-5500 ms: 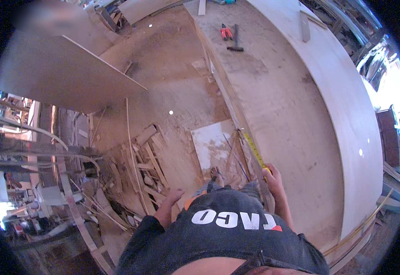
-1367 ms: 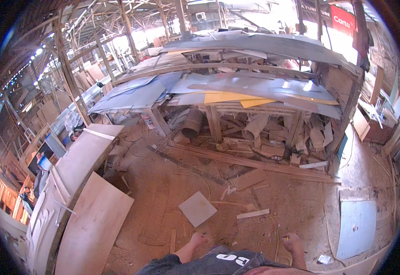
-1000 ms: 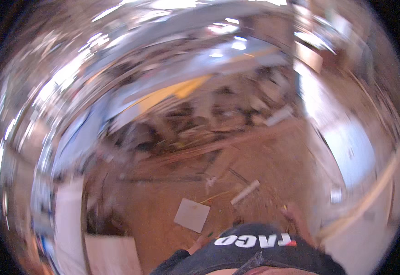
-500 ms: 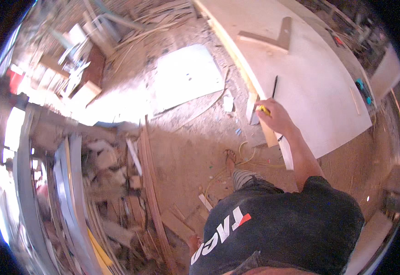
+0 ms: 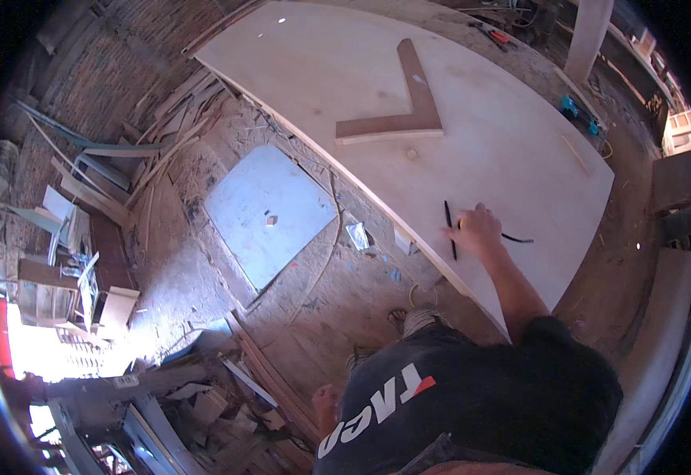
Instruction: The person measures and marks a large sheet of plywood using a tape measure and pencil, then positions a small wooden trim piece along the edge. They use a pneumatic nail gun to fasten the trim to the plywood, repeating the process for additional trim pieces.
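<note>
My right hand point(image 5: 480, 229) is over the near part of a large pale plywood sheet point(image 5: 504, 166). Its fingers are closed round a yellow tape measure point(image 5: 460, 225), mostly hidden by them, with a black strap point(image 5: 518, 238) trailing to the right. Just left of the fingertips a black pen point(image 5: 450, 229) lies on the sheet, close to the long left edge. Farther off, an L-shaped wooden square point(image 5: 423, 103) rests flat on the wood. Low at my left side, my left hand point(image 5: 324, 400) hangs beside the shirt, partly hidden, its fingers unclear.
A bluish-white panel point(image 5: 270, 210) lies on the littered floor left of the sheet. Wood strips point(image 5: 262, 360) and offcuts are stacked at lower left. Red-handled pliers point(image 5: 497, 36) and a teal tool point(image 5: 571, 107) sit beyond the right edge. A hose point(image 5: 334, 206) curves across the floor.
My view has turned, bringing more of the sheet and the brick wall into sight. My right hand has moved from the sheet's edge inward, beside the pen, still holding the tape measure.
</note>
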Action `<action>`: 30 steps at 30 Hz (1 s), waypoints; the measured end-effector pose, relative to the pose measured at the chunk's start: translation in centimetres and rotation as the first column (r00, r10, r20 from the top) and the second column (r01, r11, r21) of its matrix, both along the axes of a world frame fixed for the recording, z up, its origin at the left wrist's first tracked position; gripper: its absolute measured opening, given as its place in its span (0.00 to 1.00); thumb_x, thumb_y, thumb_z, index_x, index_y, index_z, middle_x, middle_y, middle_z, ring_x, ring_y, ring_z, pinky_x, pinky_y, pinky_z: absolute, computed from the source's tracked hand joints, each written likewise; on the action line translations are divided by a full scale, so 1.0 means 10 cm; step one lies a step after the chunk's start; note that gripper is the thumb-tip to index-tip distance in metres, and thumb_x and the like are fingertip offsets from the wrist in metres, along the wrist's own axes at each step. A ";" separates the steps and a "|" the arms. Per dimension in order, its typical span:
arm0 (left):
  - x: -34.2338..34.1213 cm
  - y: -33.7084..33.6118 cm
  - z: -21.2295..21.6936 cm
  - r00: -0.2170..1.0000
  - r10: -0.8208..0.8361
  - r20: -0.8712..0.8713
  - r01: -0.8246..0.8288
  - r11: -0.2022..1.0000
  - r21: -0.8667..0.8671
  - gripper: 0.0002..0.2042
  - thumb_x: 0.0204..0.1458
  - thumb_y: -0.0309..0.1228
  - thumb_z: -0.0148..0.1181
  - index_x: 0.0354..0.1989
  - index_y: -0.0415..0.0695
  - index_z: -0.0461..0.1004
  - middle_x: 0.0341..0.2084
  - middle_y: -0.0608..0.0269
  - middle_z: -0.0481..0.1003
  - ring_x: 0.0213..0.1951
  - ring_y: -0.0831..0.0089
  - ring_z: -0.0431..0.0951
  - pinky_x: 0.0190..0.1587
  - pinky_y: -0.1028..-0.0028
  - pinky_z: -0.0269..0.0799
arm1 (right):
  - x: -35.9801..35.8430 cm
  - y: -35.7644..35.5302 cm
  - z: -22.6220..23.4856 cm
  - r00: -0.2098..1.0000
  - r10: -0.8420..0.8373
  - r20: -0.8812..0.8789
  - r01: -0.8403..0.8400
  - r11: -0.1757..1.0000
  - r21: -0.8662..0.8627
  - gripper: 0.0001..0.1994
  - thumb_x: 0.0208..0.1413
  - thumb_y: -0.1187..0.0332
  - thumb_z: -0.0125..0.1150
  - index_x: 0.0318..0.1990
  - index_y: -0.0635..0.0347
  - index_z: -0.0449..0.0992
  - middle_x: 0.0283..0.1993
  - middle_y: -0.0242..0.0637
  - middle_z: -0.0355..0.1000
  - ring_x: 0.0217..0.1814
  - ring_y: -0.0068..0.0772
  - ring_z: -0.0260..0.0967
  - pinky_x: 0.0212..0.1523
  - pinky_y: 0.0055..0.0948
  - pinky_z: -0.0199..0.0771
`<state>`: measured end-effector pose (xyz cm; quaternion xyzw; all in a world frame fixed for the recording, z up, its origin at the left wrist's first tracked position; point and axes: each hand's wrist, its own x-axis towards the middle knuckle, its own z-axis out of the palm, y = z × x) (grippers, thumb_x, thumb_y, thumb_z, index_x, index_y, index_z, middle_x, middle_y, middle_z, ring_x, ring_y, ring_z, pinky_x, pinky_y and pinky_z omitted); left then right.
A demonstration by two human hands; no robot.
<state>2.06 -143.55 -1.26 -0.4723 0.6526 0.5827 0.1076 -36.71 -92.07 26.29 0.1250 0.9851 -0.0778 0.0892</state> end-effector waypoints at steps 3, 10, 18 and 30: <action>-0.24 -0.48 -0.26 0.986 -0.148 0.081 0.143 0.988 0.064 0.12 0.63 0.37 0.63 0.41 0.41 0.84 0.23 0.64 0.79 0.24 0.71 0.79 0.26 0.69 0.74 | -0.04 -0.11 -0.12 0.997 -0.073 0.009 0.073 0.997 -0.025 0.22 0.51 0.43 0.71 0.42 0.50 0.86 0.50 0.49 0.74 0.56 0.53 0.75 0.57 0.53 0.76; -1.28 -1.42 -0.36 0.738 -0.646 0.196 0.675 0.714 -0.187 0.14 0.61 0.40 0.60 0.40 0.42 0.85 0.26 0.55 0.82 0.27 0.63 0.83 0.31 0.60 0.77 | -0.29 -0.28 -0.36 0.993 -0.121 -0.012 0.121 0.967 0.224 0.13 0.51 0.58 0.63 0.36 0.55 0.86 0.48 0.48 0.79 0.53 0.50 0.77 0.52 0.49 0.79; -3.13 -2.57 0.04 0.801 -0.591 0.098 0.586 0.740 -0.330 0.16 0.59 0.41 0.64 0.41 0.38 0.85 0.31 0.55 0.85 0.33 0.67 0.84 0.39 0.64 0.78 | -1.09 -1.78 -0.11 0.993 -0.054 0.103 0.112 0.681 -0.724 0.11 0.51 0.63 0.67 0.32 0.64 0.82 0.34 0.38 0.78 0.39 0.37 0.78 0.40 0.35 0.75; -6.64 -3.00 2.11 0.877 -0.125 -0.464 0.408 0.703 0.582 0.25 0.68 0.51 0.57 0.57 0.39 0.76 0.47 0.57 0.79 0.49 0.64 0.79 0.54 0.61 0.76 | -3.04 -5.53 0.15 0.946 0.198 0.258 0.298 -0.213 -0.930 0.09 0.63 0.63 0.61 0.39 0.60 0.80 0.39 0.33 0.74 0.41 0.27 0.71 0.43 0.29 0.71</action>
